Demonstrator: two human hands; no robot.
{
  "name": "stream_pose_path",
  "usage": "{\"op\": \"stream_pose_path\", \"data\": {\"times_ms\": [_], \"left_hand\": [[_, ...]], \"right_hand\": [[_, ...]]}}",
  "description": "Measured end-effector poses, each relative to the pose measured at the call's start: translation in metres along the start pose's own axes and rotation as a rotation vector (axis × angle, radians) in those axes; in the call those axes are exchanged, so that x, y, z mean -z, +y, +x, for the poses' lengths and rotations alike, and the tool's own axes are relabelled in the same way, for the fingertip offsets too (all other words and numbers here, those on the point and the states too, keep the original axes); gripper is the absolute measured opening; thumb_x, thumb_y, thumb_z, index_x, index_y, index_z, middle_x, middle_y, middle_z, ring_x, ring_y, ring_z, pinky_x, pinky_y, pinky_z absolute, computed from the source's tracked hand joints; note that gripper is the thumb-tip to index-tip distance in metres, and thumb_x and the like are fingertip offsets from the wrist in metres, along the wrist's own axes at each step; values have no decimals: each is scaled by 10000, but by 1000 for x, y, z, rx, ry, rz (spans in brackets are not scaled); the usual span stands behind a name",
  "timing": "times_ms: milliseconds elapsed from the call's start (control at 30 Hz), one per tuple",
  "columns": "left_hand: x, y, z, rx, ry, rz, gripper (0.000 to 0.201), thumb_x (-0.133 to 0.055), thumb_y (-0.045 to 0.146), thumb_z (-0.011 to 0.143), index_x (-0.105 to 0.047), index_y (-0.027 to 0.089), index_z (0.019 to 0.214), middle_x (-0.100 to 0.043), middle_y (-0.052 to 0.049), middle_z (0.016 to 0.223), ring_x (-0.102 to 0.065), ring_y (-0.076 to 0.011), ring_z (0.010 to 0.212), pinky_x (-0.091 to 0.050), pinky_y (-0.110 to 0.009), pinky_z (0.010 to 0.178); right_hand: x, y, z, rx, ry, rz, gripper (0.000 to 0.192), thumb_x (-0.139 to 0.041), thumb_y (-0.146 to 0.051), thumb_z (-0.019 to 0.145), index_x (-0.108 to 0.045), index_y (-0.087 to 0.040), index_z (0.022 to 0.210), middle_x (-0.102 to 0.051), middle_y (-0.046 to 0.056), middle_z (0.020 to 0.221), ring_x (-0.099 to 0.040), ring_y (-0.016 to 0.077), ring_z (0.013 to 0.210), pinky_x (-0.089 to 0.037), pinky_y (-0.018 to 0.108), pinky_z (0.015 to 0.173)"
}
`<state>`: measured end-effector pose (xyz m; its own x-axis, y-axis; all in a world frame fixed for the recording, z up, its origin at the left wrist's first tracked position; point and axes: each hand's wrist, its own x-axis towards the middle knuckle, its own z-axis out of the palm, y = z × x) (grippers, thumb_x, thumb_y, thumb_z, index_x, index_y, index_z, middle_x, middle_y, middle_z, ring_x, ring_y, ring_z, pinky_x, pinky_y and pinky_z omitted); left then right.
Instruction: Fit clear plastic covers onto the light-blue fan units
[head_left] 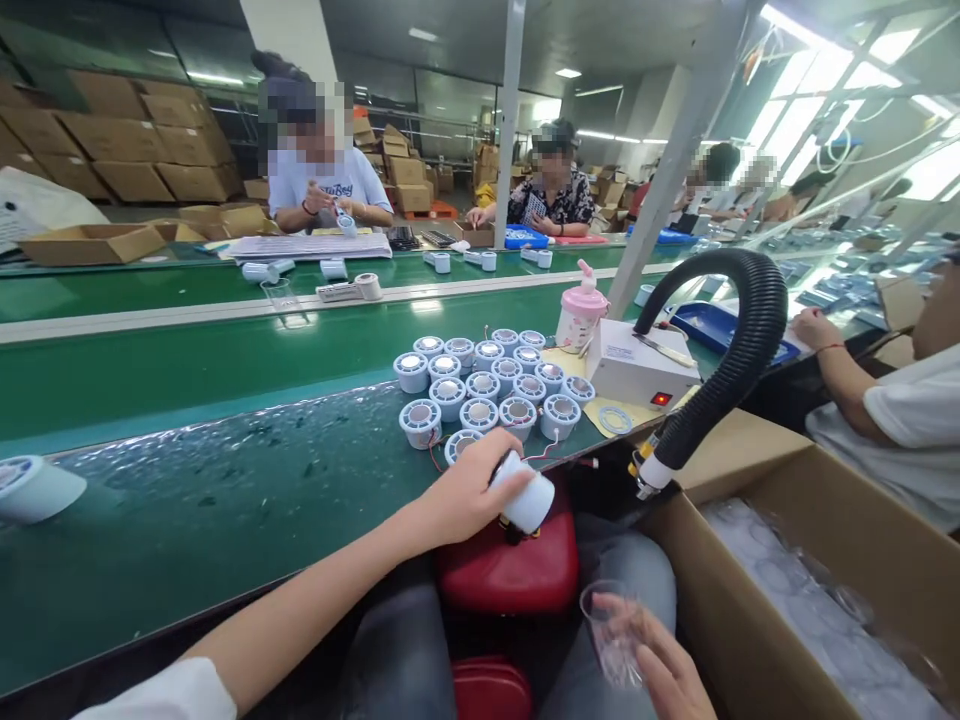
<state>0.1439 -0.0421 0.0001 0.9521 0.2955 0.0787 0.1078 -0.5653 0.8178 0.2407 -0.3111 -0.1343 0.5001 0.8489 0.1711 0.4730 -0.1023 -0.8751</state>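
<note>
My left hand (476, 490) is closed around a light blue cylindrical housing (531, 500), tilted over the bench edge above a red stool (506, 575). Low in front of my lap, my right hand (667, 665) grips a clear plastic cup (611, 635) with its wide rim up. Just beyond my left hand stand several light blue round units (480, 412) with silver discs in their tops, some trailing thin red and white wires. A flat light blue ring (615, 419) lies on yellow paper to their right.
A white box (641, 362) with a lit red switch stands beside a pink-lidded cup (581, 310). A black flexible hose (750, 300) arches over the bench edge. To my right, a cardboard box (720, 590) holds clear plastic cups. Co-workers sit across the green belt (225, 355) and at right.
</note>
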Motion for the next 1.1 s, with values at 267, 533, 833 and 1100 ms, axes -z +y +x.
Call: {"op": "stream_pose_path", "data": {"times_ms": [267,533,833,1100], "left_hand": [[-48,-5,-22,353,-444,-519,386,-424,466,890,-608,139,978,-559,-11,703,-472,-104,503,-343,-190,389],[-48,1,-30,-114,-183,-96,338,-700,415,794,-662,196,1049,-583,-57,990,-560,-187,906,-466,-313,831],[-61,-27,-29,-240,-258,-237,664,-842,390,634,-622,248,1245,-497,-133,1370,-508,-298,1229,-390,-476,1076],[-58,-7,-41,193,-291,-810,658,-808,266,682,-543,206,1281,-615,-101,1212,-632,-206,987,-551,-340,830]], "right_hand": [[13,-74,32,280,177,-720,530,-554,-177,851,-525,-305,1365,-474,163,1334,-558,378,1160,-555,521,860],[26,-94,46,-69,-122,-281,47,-625,-199,828,-644,-214,788,-537,109,1266,-582,284,1111,-529,411,890],[28,-90,52,-318,100,309,349,-662,-435,815,-652,-188,569,-666,106,1018,-638,251,959,-552,317,728],[33,-84,43,-122,7,267,327,-802,-318,728,-725,-276,1044,-639,81,1296,-552,307,1243,-523,446,978]]}}
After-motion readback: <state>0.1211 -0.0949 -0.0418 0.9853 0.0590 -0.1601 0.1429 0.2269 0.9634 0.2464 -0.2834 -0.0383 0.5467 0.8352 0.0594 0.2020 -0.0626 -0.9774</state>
